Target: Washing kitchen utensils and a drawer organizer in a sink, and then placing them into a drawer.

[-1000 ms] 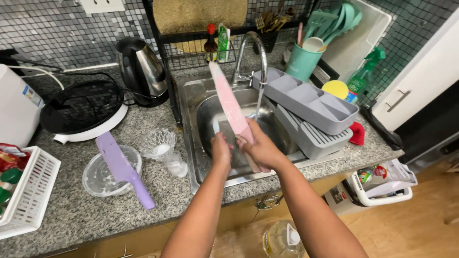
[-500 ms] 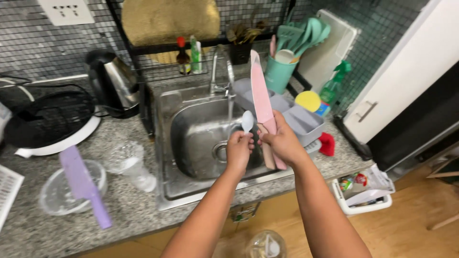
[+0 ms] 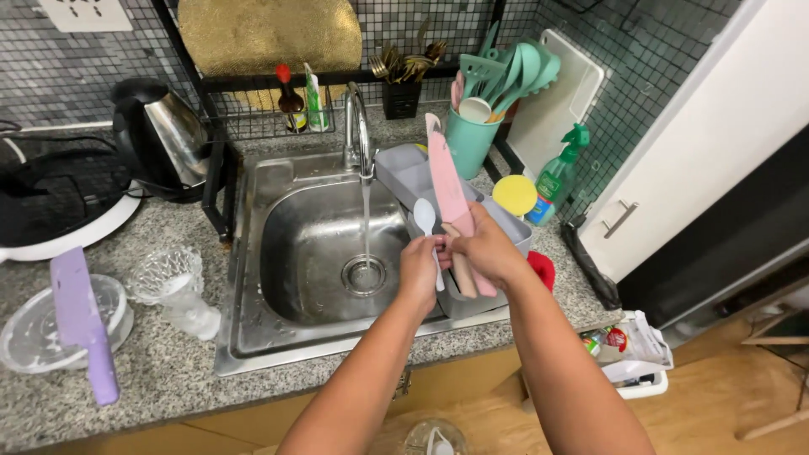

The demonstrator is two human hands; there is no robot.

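1. The right hand (image 3: 484, 248) was closed around one pink knife (image 3: 448, 190), blade pointing far, over the grey drying tray (image 3: 404, 173).
2. The left hand (image 3: 420, 268) pinched one white spoon (image 3: 426, 221) beside it.
3. Left of both, one tap (image 3: 357, 126) ran water into the sink (image 3: 312, 244).
4. One purple knife (image 3: 80, 320) lay far left on the counter; one kettle (image 3: 164, 135) stood beyond.

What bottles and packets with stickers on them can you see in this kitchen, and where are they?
Green spray bottle: right of the sink against the white board, pale label on its front.
Dark sauce bottle: on the black rack behind the tap, red cap.
Green and white tube: upright beside that bottle.
Small colourful packets: in a white basket on the floor, lower right.
No screens or signs show.
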